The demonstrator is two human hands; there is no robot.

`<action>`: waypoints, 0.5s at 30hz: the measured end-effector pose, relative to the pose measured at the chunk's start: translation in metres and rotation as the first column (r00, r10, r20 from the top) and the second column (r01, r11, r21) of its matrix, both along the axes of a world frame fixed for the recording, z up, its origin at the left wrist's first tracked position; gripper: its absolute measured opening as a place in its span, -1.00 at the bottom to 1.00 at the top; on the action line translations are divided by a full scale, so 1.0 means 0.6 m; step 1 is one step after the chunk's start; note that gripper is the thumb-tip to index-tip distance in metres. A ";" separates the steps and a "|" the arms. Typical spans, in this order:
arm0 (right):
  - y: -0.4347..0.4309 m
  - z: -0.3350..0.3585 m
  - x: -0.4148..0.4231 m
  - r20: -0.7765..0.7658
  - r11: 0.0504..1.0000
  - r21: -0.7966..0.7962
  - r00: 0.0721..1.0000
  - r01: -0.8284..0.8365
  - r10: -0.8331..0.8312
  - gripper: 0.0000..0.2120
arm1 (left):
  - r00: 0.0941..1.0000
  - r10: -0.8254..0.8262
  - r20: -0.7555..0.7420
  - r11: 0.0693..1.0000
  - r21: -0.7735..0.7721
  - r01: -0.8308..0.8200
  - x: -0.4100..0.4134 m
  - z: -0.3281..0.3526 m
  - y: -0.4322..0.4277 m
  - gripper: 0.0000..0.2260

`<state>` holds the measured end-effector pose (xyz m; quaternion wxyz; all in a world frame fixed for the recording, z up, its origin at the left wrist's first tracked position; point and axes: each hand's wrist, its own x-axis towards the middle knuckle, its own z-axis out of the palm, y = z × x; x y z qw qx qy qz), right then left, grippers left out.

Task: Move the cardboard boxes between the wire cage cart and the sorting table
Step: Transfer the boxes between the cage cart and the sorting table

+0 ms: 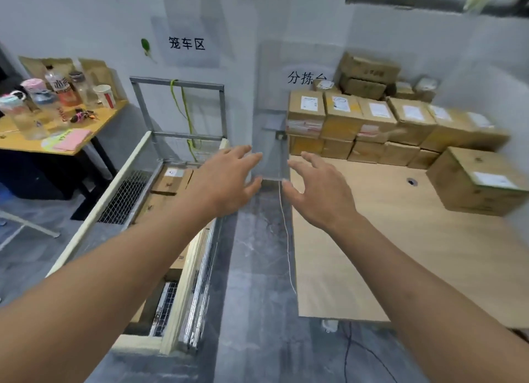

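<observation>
Apparently left hand (226, 179), right hand (320, 191) spread.

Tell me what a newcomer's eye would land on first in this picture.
First come the two bare arms reaching forward, with the left hand and right hand open and empty above the floor gap between the wire cage cart and the sorting table. Next is the stack of cardboard boxes against the wall at the table's far edge, with one lone box at its right.
</observation>
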<state>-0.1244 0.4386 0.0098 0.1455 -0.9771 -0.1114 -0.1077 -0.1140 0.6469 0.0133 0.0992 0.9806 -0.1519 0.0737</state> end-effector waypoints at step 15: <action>-0.282 0.049 -0.024 0.040 0.869 0.041 0.868 0.493 -0.495 -0.51 | 0.878 -0.475 0.062 0.880 0.000 0.476 0.119 0.042 -0.357 -0.54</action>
